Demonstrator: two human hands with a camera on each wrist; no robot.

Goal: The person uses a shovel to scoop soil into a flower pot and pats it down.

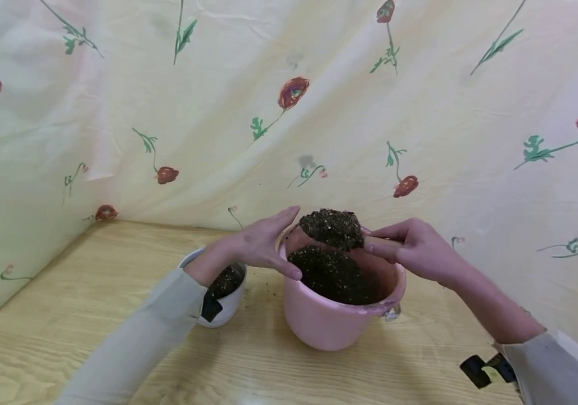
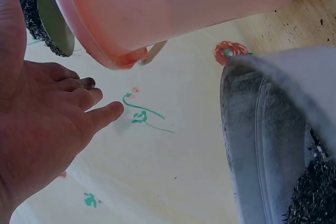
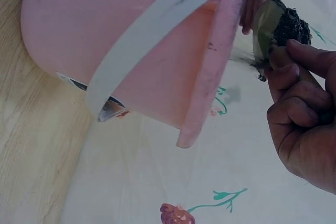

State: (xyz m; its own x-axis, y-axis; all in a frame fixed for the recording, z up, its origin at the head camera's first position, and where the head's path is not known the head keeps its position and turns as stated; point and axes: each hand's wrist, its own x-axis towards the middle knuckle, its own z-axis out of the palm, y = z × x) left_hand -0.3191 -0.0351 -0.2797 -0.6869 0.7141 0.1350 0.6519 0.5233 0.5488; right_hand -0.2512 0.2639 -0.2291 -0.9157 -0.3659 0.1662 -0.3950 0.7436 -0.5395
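My right hand (image 1: 418, 250) grips the short handle of a small hand trowel (image 3: 266, 22) with a greenish blade. A heap of dark soil (image 1: 333, 228) covers the blade, raised over the mouth of a pink bucket (image 1: 319, 320). More dark soil (image 1: 337, 275) lies inside the bucket. At the bucket's left rim, my left hand (image 1: 263, 242) is spread with thumb and fingers apart, holding nothing. In the left wrist view its fingers extend loosely beside the bucket. Below my left wrist stands a white pot (image 1: 225, 312), partly hidden by the forearm, with dark soil in it.
Both containers stand on a light wooden table (image 1: 132, 270), with crumbs of soil scattered between them. A pale cloth with red flowers (image 1: 208, 112) hangs close behind and to the left. The bucket's white handle (image 3: 136, 45) hangs down its side.
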